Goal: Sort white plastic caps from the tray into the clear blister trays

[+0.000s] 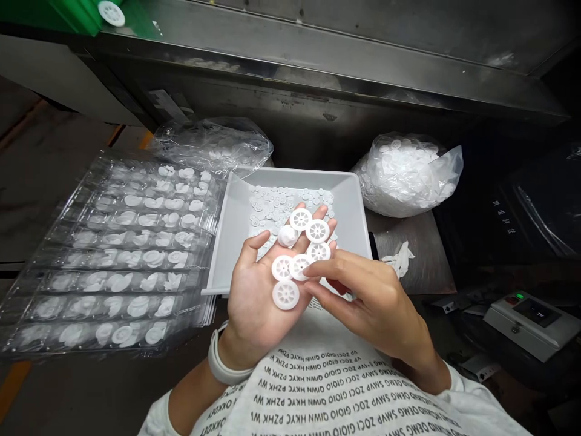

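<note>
My left hand (258,297) is held palm up over a grey bin (290,177), fingers spread and slightly curled. On its palm and fingers lie several white plastic spoked wheels (285,294), and near the thumb sits a white rounded piece (287,235). My right hand (367,297) reaches in from the right, its thumb and index finger pinched at the edge of one white wheel (299,266) in the middle of the palm. Its other fingers are partly hidden. Inside the bin lie many similar small white wheels (272,203).
Clear plastic blister trays (113,260) filled with white parts are stacked at the left. Bags of white parts stand behind, one at left (213,145) and one at right (408,175). A control box (531,321) is at right. A green container (49,15) and metal ledge (290,66) are at the back.
</note>
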{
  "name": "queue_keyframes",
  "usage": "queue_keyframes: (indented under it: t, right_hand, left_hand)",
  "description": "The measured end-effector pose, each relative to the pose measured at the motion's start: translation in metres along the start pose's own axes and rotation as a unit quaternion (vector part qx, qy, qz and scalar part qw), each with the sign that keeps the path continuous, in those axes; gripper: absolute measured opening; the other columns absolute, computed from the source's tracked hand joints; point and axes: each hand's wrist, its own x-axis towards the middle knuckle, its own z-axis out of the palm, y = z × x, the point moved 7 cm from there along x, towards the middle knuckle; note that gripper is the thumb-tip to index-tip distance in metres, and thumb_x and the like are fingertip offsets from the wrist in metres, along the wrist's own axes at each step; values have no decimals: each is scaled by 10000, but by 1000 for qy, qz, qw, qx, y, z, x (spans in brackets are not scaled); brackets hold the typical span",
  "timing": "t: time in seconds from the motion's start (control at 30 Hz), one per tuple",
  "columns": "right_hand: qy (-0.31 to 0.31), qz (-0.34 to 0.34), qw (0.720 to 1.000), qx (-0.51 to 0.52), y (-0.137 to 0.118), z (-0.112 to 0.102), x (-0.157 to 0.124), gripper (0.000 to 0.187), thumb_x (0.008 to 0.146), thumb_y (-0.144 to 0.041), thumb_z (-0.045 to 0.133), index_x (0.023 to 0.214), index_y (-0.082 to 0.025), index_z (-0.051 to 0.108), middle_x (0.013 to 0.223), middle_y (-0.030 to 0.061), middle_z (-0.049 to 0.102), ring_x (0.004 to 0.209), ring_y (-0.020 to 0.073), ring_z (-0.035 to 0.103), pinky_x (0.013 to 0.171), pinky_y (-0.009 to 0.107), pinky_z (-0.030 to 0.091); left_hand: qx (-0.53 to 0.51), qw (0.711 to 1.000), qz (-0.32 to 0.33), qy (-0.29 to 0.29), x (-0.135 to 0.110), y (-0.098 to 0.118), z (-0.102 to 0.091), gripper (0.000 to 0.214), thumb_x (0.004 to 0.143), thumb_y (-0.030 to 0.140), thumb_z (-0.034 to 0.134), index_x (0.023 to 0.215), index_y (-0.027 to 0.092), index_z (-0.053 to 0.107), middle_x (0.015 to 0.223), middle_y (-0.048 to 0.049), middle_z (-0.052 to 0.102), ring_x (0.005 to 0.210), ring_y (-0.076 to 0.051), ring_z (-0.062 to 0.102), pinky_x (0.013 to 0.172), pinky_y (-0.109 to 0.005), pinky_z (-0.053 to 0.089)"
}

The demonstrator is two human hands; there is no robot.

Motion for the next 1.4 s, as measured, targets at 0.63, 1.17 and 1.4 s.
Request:
queue_keyframes:
  t: [0.63, 1.17, 1.4]
  right_hand:
    - [63, -146, 985, -64, -9, -2, -12, 85, 902, -122, 592, 959, -93, 648, 602, -30, 455, 548, 85, 379, 508, 244, 316]
    - [-103, -45, 954, -277, 8, -12, 34, 158, 953, -130, 498, 1050, -138, 622, 857, 26, 515, 638, 111, 445, 506, 271, 313]
    - [-176, -41, 950, -253, 11, -4, 35, 31, 909, -119, 555, 886, -136, 568, 847, 7, 501, 616, 97, 413, 503, 265, 298]
  left_hand:
    - [-5, 999, -37, -24, -2, -5, 6, 602, 937, 335, 329, 1512, 223, 187, 1474, -49, 440, 1340, -239, 424, 1046, -398, 459]
    - [38, 995, -67, 71, 1, -13, -2, 368, 935, 328, 350, 831, 150, 654, 753, -57, 674, 685, -159, 651, 634, -272, 542]
    - [25, 995, -65, 65, 4, -14, -5, 378, 949, 242, 323, 832, 140, 668, 687, -24, 627, 640, -108, 606, 636, -211, 500]
